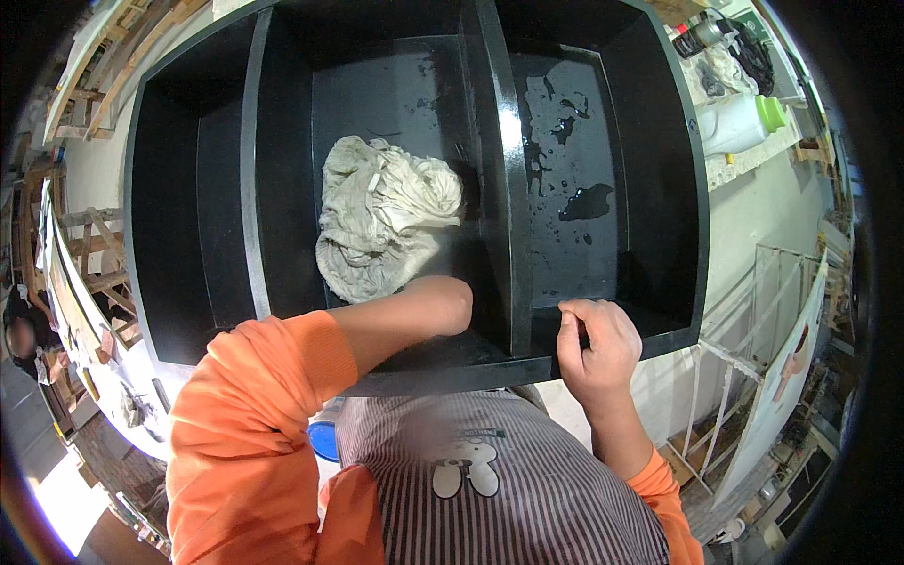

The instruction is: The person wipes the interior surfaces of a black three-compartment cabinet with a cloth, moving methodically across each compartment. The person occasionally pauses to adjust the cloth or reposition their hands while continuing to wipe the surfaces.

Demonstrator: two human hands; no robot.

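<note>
A glossy black box-like unit [513, 217] with three compartments lies in front of me. In its middle compartment a crumpled, damp-looking whitish cloth [381, 212] is bunched on the floor panel. My left hand [450, 306] reaches into that compartment, just nearer to me than the cloth and apart from it; its fingers are bent down out of sight. By the front rim of the right compartment, my right hand [601, 344] is closed with thumb and fingertip pressed together. Whatever it pinches, if anything, does not show. Wet patches [586, 201] shine on the right compartment's floor panel.
At the upper right, a white bottle with a green cap [744, 124] lies on a ledge near a dark canister [702, 38]. A white metal frame rack [744, 348] stands at the right. Below my left arm a blue round lid [323, 441] peeks out.
</note>
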